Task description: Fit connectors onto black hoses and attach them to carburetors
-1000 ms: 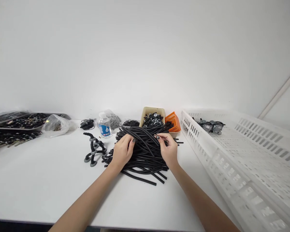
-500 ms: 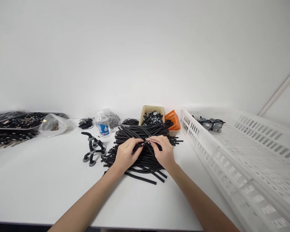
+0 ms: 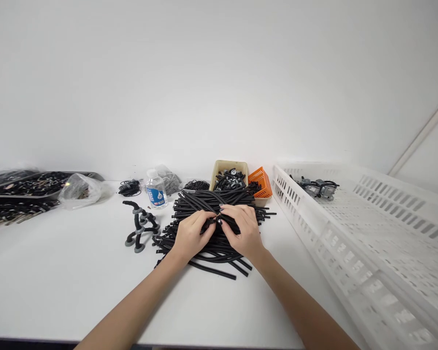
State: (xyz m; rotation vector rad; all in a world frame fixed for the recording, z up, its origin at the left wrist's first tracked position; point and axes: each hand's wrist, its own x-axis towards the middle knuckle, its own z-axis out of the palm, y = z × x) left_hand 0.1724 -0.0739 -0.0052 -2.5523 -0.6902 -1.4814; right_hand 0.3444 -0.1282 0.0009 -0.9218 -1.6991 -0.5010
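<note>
Over a heap of black rubber tubes (image 3: 219,255) on the white table, my two hands meet fingertip to fingertip. My left hand (image 3: 192,232) is closed in a pinch on a short black piece (image 3: 209,222), mostly covered by the fingers. My right hand (image 3: 244,228) pinches close against the same spot; a small brownish bit shows between the fingertips, too small to name. To the left of the heap stands a branched figure (image 3: 140,224) of black tubes with grey rings.
Behind the heap are a beige bin (image 3: 229,164) of black and grey parts and an orange basket (image 3: 262,181). A clear bottle (image 3: 156,190) stands left of them. At right lies a large white crate (image 3: 314,233); trays of black pieces (image 3: 36,187) sit far left.
My right hand's fingertips have shifted slightly left, nearer the left fingertips, and its fingers have spread a little. The left hand stays almost where it was.
</note>
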